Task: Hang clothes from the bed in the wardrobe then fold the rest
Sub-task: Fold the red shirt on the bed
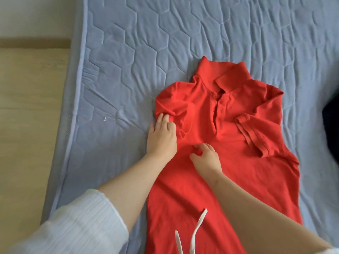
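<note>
Both hands are placed on a red polo shirt [229,180], which is spread front-up on a pale blue quilted mattress [128,52] with its collar [229,74] pointed away from the person. The left hand [161,136] is laid flat, fingers nearly straight and close together, and is pressed on the shirt's left edge where the sleeve is tucked inward and bunched. Part of the palm is rested on the mattress. The right hand [206,158] is set on the middle of the chest, just below the button placket [217,110]. Its fingers and thumb are curled toward each other, and a small ridge of red cloth appears to be pinched between them. The hands are held near one another but apart. The shirt's other short sleeve [255,136] is folded in across the front. Two white cords [199,224] are seen over the shirt's near end. A white ribbed cuff [73,226] is worn on the left forearm. A dark item [332,125] is cut off at the right edge and cannot be identified. Light wood [27,116] is seen left of the mattress.
</note>
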### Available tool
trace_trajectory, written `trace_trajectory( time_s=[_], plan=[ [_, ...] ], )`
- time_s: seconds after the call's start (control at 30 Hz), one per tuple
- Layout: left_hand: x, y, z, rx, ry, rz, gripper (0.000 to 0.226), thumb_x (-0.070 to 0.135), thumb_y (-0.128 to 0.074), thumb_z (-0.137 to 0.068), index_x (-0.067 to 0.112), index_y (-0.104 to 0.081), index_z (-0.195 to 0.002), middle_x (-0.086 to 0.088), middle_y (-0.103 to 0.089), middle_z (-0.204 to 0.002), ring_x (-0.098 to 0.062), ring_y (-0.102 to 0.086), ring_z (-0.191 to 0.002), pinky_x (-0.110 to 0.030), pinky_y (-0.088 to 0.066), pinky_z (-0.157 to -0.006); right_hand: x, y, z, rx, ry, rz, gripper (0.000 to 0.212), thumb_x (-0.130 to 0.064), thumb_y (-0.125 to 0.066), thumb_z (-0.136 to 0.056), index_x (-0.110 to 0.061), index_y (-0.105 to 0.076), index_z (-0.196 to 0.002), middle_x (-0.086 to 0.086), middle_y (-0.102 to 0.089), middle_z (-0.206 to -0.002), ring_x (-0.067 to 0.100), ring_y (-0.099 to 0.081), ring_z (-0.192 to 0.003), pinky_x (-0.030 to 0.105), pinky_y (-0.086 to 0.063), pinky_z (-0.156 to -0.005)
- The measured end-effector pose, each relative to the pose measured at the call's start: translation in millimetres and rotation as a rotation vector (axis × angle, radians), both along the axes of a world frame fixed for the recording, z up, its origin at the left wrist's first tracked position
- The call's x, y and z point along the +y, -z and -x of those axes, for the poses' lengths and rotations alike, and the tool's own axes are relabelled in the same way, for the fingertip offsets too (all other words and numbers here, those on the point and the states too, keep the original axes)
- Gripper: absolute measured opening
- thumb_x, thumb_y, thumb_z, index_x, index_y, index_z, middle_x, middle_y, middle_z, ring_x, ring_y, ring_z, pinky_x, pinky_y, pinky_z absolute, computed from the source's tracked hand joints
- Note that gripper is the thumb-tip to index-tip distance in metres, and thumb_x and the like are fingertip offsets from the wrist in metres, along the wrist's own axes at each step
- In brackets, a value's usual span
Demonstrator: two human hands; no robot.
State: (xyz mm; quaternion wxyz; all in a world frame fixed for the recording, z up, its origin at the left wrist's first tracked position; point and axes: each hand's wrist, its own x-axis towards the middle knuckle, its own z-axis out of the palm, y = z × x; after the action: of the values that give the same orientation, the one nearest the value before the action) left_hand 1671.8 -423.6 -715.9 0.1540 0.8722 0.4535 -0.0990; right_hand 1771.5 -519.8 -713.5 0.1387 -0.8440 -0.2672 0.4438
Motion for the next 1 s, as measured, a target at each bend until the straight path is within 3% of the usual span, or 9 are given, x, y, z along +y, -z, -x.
trace_trajectory(
  time_s=[0.1,0.17,0.27,0.4,0.6,0.67,0.77,0.83,1.0],
  plan=[
    [11.2,10.2,-3.7,0.236,-0.06,0.209,0.074,0.056,-0.05,-0.085,0.007,-0.03,-0.137,-0.01,-0.012,-0.156,-0.029,-0.004,-0.144,-0.05,-0.012,-0.112,-3.1,2.1,-4.7,0.03,-0.008,-0.017,0.043,-0.02,-0.056,-0.082,-0.019,-0.054,-0.126,-0.002,-0.047,-0.133,0.021,-0.041,-0.126,0.036,-0.033,-0.105],
    [19.2,8.1,-8.5,0.164,-0.191,0.321,0.076,0.072,-0.04,-0.079,0.012,-0.045,-0.126,-0.009,-0.027,-0.15,-0.031,-0.02,-0.14,-0.049,-0.019,-0.11,-6.4,4.4,-8.3,0.047,-0.014,-0.034,0.044,-0.019,-0.056,-0.082,-0.019,-0.054,-0.126,-0.002,-0.049,-0.131,0.021,-0.043,-0.123,0.036,-0.034,-0.104],
    [36.5,3.1,-17.5,-0.27,-0.627,0.229,0.039,0.053,-0.047,-0.088,0.014,-0.053,-0.093,-0.013,-0.05,-0.119,-0.033,-0.046,-0.116,-0.037,-0.034,-0.096,-9.9,6.8,-11.6,0.064,-0.011,-0.047,0.044,-0.018,-0.057,-0.082,-0.018,-0.054,-0.126,-0.001,-0.049,-0.132,0.021,-0.043,-0.123,0.036,-0.035,-0.104],
    [59.1,7.4,-25.2,-0.376,-1.066,0.39,0.055,0.026,-0.066,-0.084,0.007,-0.04,-0.129,-0.017,-0.042,-0.134,-0.033,-0.046,-0.12,-0.035,-0.04,-0.099,-10.2,5.7,-12.6,0.091,0.028,-0.067,0.048,-0.017,-0.055,-0.083,-0.018,-0.049,-0.13,0.001,-0.046,-0.134,0.021,-0.042,-0.123,0.036,-0.034,-0.105],
    [62.6,0.2,-21.1,-0.452,-1.014,0.608,0.034,0.02,-0.067,-0.084,0.004,-0.054,-0.111,-0.014,-0.06,-0.116,-0.026,-0.058,-0.098,-0.031,-0.047,-0.081,-7.6,-14.1,8.6,-0.161,0.01,-0.132,0.032,-0.015,-0.051,-0.082,-0.013,-0.054,-0.114,0.012,-0.049,-0.11,0.033,-0.048,-0.105,0.038,-0.041,-0.084],
    [63.2,-3.6,-17.0,-0.471,-1.019,0.661,0.033,0.02,-0.066,-0.085,0.006,-0.052,-0.111,-0.014,-0.059,-0.119,-0.027,-0.059,-0.102,-0.037,-0.05,-0.087,-6.6,-20.6,25.3,-0.008,-0.025,-0.111,0.023,-0.016,-0.05,-0.083,-0.013,-0.053,-0.106,0.012,-0.053,-0.107,0.033,-0.052,-0.1,0.036,-0.041,-0.079],
    [62.4,-7.5,-10.7,-0.448,-0.984,0.774,0.021,0.015,-0.063,-0.087,0.014,-0.048,-0.102,-0.009,-0.057,-0.119,-0.023,-0.058,-0.097,-0.034,-0.053,-0.071,-11.7,-23.5,53.0,0.209,-0.029,-0.038,0.01,-0.014,-0.048,-0.084,-0.018,-0.047,-0.093,0.014,-0.06,-0.103,0.033,-0.056,-0.097,0.033,-0.04,-0.073],
    [61.2,-9.9,-9.1,-0.422,-0.929,0.838,0.029,0.01,-0.061,-0.089,0.013,-0.048,-0.115,-0.007,-0.057,-0.121,-0.018,-0.056,-0.095,-0.029,-0.049,-0.068,-15.4,-19.6,68.9,0.27,-0.024,0.019,0.009,-0.014,-0.046,-0.085,-0.016,-0.046,-0.093,0.015,-0.06,-0.103,0.033,-0.056,-0.097,0.032,-0.04,-0.072],
    [55.2,3.2,0.5,-0.409,-0.905,0.794,0.034,0.007,-0.058,-0.09,0.008,-0.049,-0.123,-0.009,-0.057,-0.125,-0.02,-0.056,-0.099,-0.031,-0.047,-0.082,-34.8,-3.3,108.7,0.287,-0.052,0.168,0.034,-0.031,-0.052,-0.088,-0.011,-0.044,-0.115,0.012,-0.052,-0.118,0.032,-0.05,-0.11,0.037,-0.042,-0.084]
  ],
)
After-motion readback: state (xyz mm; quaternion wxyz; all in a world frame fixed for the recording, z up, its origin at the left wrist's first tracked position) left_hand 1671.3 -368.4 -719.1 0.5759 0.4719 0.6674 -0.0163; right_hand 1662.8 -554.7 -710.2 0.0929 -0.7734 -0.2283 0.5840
